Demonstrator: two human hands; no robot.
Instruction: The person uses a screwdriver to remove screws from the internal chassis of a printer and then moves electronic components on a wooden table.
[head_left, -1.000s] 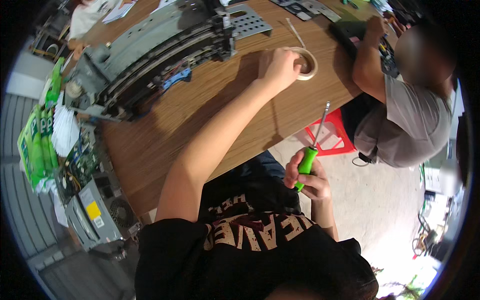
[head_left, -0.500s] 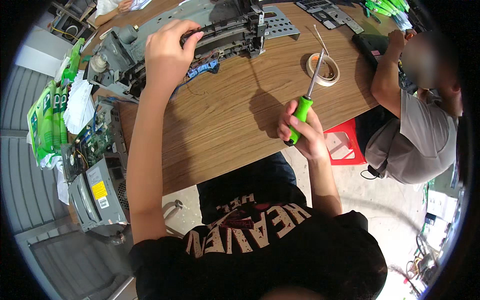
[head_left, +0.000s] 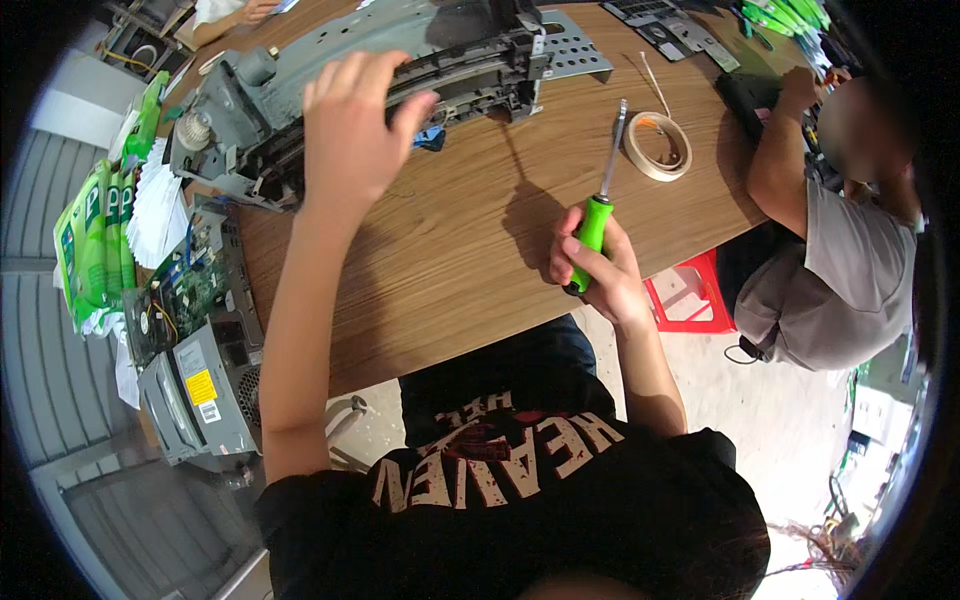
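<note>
My right hand (head_left: 605, 265) is wrapped round the green handle of a screwdriver (head_left: 591, 240), its metal shaft pointing up and away over the table. My left hand (head_left: 355, 130) is over the near side of a dismantled grey and black machine frame (head_left: 450, 72), its thumb apart from the fingers and nothing visible in it. Whether the palm touches the frame cannot be seen. A small blue part (head_left: 430, 138) shows at the frame's near edge, partly behind the left hand.
A roll of tape (head_left: 658, 147) lies right of the screwdriver. At the left are a metal unit with circuit boards (head_left: 205, 340), white papers (head_left: 157, 210) and green packages (head_left: 95, 230). A co-worker (head_left: 840, 220) sits at the right by a red stool (head_left: 695, 295). Laptop parts (head_left: 672, 32) lie far right.
My left hand has moved slightly right and nearer, its fingers now more spread. The screwdriver in my right hand has swung a little left, its tip now apart from the tape roll.
</note>
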